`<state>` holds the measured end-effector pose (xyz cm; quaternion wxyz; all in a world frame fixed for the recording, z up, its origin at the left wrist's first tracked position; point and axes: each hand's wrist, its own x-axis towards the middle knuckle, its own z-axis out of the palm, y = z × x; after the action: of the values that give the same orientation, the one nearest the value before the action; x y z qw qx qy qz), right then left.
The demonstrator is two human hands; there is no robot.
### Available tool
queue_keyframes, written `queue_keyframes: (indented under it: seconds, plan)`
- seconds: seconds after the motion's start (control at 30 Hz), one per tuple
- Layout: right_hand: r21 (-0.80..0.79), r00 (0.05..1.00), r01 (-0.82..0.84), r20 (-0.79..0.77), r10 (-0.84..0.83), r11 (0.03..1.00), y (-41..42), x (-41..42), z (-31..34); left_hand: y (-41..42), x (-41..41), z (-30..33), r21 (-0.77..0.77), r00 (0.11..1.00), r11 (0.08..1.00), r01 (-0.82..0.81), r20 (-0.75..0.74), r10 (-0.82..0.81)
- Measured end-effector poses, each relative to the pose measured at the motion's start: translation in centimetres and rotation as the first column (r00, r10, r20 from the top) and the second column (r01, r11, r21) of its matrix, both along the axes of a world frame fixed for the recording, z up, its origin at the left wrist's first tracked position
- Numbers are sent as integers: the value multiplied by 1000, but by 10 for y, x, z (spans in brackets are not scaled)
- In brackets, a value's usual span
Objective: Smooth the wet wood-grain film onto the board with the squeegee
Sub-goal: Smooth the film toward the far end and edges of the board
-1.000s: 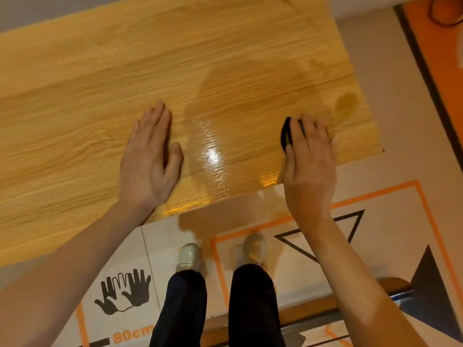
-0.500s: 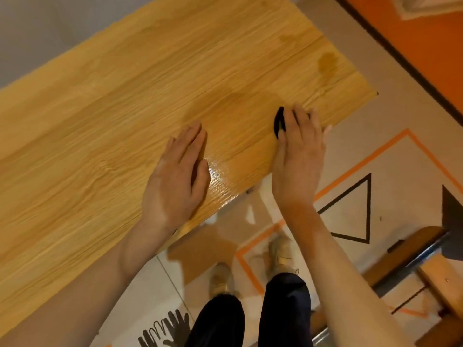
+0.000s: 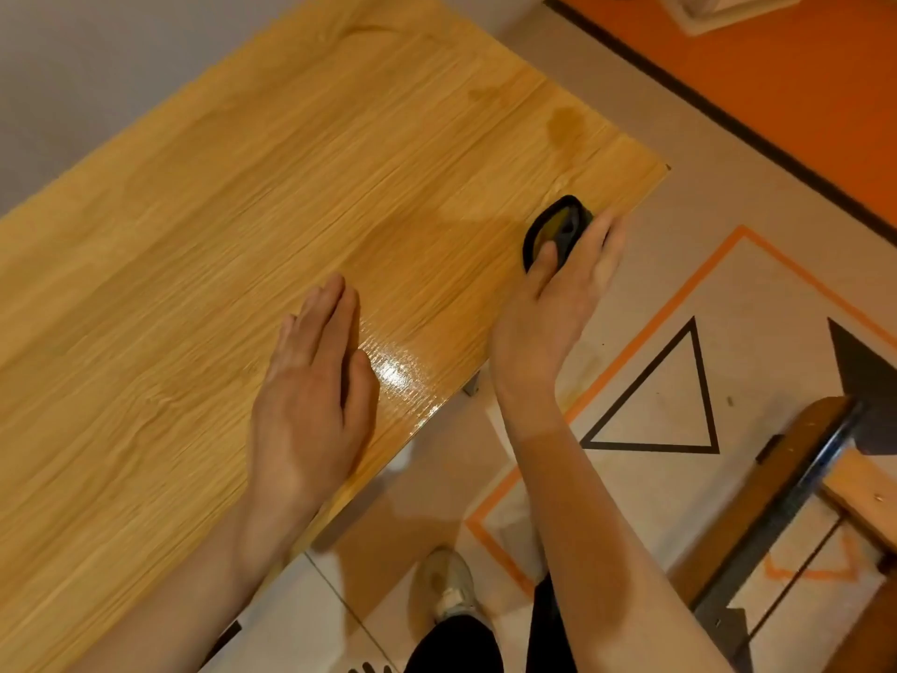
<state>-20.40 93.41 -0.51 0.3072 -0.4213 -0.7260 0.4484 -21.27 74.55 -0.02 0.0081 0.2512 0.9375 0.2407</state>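
Head view: left hand (image 3: 310,395) lies flat, fingers together, anchoring glossy wood-grain film (image 3: 272,196); right hand (image 3: 558,303) grips black squeegee (image 3: 553,225), pressing water outward.

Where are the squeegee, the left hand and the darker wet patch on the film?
squeegee (image 3: 547,226): head view, on its black rim ahead of the fingers.
left hand (image 3: 310,395): head view, on the back of the hand, flat on the film.
wet patch (image 3: 565,124): head view, on the stain's middle.

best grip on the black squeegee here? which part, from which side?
Judging by the pose: take the black loop-shaped squeegee by its near, handle end, coming from the board's front edge, as the right hand does. Its far curved rim lies on the wood-grain film, so that edge should stay free.
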Motion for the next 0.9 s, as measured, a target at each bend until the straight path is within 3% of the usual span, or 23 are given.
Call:
queue_keyframes:
  seconds: [0.23,0.5,0.6,0.73,0.8,0.9]
  plan:
    - [-67,987,-124,-108,116,990,-85,51,4,1,3,4,-28,1000,999,23,4,-22]
    - [-191,999,0,-35,-7,982,61,-15,8,2,1,3,-70,999,998,-4,36,7]
    - [-210,997,-35,-75,20,977,32,3,10,0,2,5,-79,999,997,10,34,-7]
    - [-251,975,-220,-69,209,943,-44,51,20,4,3,7,-90,999,996,-1,42,5]
    - [-275,971,-239,-75,227,931,-31,46,18,5,2,8,-100,999,995,-12,48,17]
    - [-247,989,-128,-99,106,961,40,10,10,5,3,10,-96,998,995,-20,60,26]
